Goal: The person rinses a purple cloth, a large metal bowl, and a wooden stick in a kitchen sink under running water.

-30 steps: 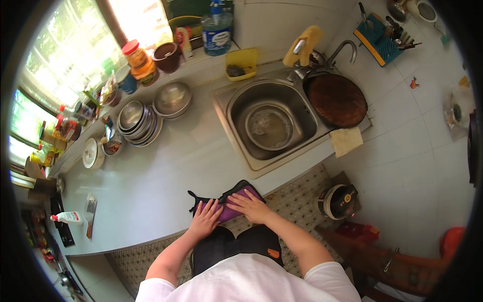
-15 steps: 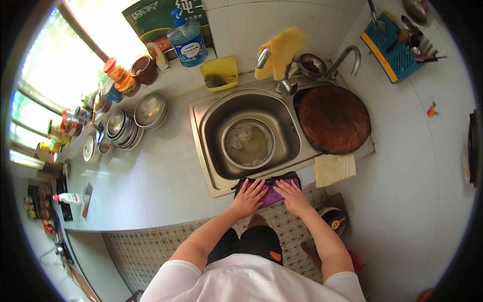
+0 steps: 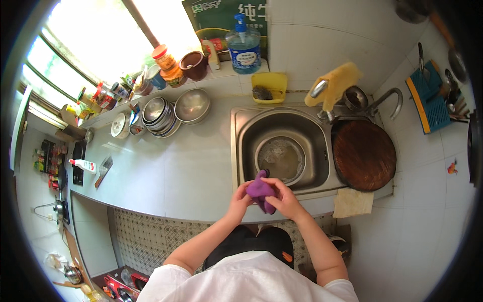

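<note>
Purple cloth (image 3: 260, 190), bunched up, hangs between both hands over the front rim of the sink (image 3: 234, 146), which serves as landmark; how high it is above that rim cannot be told. The left hand (image 3: 241, 201) pinches its near-left side and the right hand (image 3: 284, 200) grips the opposite side, fingers curled in on the fabric, some of them hidden. The step in hand looks like gathering or turning the cloth; the next move would seem to call for an even hold from both sides. Inside the sink, a metal basin (image 3: 304, 162) of cloudy water lies just beyond the hands. Widest room is to the sink's left, along the counter (image 3: 198, 166), with the steel bowls (image 3: 192, 105) at its back. On the sink's right, the round brown board (image 3: 365, 156) and the tan cloth (image 3: 353, 203) narrow the way; the counter's front edge runs close before the body.
</note>
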The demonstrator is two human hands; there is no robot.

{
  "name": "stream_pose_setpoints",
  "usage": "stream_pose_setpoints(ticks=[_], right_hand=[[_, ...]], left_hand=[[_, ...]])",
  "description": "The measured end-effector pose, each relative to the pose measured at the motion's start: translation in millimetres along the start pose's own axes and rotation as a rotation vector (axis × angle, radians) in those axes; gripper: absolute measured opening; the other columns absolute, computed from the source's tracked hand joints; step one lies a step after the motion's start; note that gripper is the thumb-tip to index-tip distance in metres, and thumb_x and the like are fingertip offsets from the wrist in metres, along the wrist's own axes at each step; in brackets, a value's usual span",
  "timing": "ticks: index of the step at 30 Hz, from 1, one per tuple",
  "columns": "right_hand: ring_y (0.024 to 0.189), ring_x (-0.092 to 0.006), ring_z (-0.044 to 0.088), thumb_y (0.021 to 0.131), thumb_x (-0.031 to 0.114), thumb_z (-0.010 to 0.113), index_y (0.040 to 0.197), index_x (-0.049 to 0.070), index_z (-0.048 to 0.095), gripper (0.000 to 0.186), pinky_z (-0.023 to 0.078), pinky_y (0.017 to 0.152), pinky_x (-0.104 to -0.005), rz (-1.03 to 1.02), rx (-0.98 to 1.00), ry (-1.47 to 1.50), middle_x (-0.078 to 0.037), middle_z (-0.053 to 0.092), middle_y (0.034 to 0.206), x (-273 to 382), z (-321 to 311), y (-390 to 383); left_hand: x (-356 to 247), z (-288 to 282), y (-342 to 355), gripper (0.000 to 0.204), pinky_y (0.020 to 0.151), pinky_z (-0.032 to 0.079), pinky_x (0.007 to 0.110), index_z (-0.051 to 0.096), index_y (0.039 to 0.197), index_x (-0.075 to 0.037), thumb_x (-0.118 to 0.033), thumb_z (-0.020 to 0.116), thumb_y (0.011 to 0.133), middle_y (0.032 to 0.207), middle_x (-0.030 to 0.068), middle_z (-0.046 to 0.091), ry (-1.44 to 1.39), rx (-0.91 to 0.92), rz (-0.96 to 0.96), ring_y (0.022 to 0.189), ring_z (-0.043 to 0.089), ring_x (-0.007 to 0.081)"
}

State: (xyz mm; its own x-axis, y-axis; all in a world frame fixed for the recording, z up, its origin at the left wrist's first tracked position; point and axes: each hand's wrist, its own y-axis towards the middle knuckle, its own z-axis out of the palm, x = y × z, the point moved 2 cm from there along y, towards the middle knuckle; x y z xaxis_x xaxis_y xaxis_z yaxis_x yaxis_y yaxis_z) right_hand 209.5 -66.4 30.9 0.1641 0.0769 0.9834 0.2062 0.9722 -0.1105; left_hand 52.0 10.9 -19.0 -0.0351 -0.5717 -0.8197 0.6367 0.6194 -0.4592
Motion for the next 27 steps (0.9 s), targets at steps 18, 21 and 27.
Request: stream_pose_setpoints(ticks=[18,21,27], right_hand=[[0.093,-0.0350,0.058,0.073,0.008,0.067,0.118,0.008,0.058,0.046,0.049,0.083,-0.0411,0.335,-0.145,-1.124,-0.019,0.052,0.118,-218.0,-102.7,101.5],[0.100,-0.0364,0.056,0.074,0.012,0.066,0.115,0.009,0.061,0.042,0.047,0.087,-0.0438,0.385,0.103,-1.117,-0.021,0.049,0.121,-254.0,-97.8,104.7],[0.100,-0.0345,0.058,0.073,0.022,0.073,0.100,0.002,0.062,0.036,0.045,0.089,-0.0457,0.394,0.106,-1.297,-0.018,0.058,0.108,-225.1,-121.9,139.0]], left_hand=[[5.4,-104.8,-14.4,0.052,0.109,0.028,0.040,0.036,0.137,-0.007,-0.004,0.050,0.087,0.141,0.0133,0.037,0.291,-0.856,0.095,0.135,0.031,0.0267],[-13.6,-62.1,-3.8,0.048,0.109,0.028,0.039,0.039,0.133,-0.003,0.002,0.049,0.087,0.141,0.0150,0.035,0.529,-0.874,0.298,0.134,0.032,0.0283],[-0.8,8.6,16.8,0.040,0.099,0.040,0.034,0.048,0.123,-0.003,0.007,0.050,0.085,0.134,0.0155,0.043,0.588,-0.435,0.375,0.121,0.045,0.0276]])
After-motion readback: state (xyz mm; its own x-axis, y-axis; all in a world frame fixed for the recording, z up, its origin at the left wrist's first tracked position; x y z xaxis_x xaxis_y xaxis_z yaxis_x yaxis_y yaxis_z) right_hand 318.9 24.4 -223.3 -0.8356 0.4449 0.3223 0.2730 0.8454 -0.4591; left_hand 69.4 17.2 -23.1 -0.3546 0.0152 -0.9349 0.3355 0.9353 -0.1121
